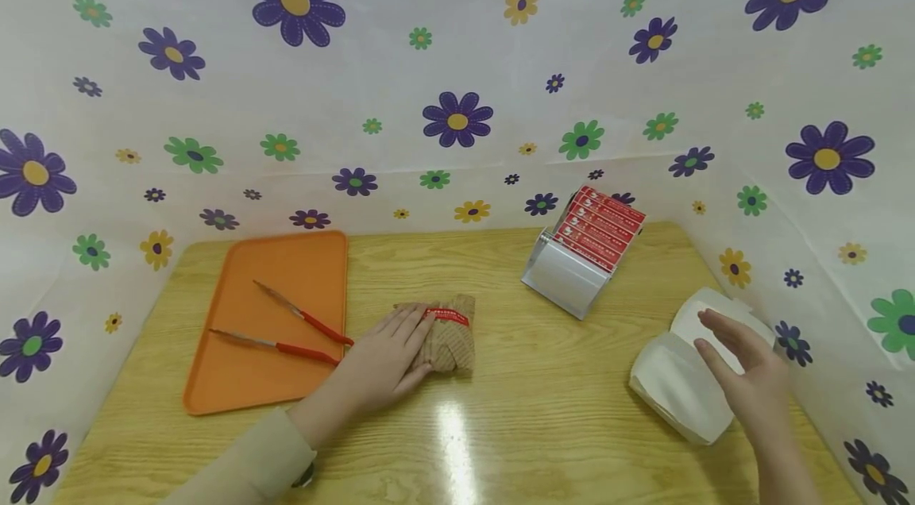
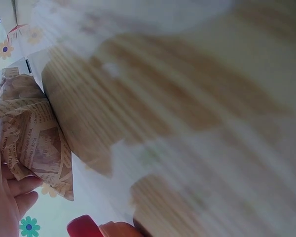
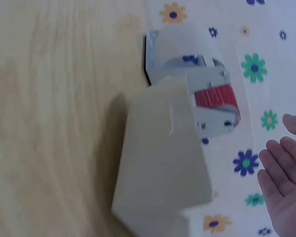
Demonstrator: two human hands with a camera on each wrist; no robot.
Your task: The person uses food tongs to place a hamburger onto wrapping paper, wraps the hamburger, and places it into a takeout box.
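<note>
My left hand holds a small parcel wrapped in brown newsprint-patterned paper, flat on the table. A red label strip runs across its top. In the left wrist view the fingers lie against the edge of the paper parcel; what is inside is hidden. At the right, my right hand hovers by a white clamshell box that stands with its lid raised. The right wrist view shows that hand with fingers extended and nothing in it, apart from the box.
An orange tray lies at the left with red-handled metal tongs on it, partly behind my left hand. Toward the back right stands a silver label dispenser with a roll of red labels. A flower-patterned sheet encloses the wooden table.
</note>
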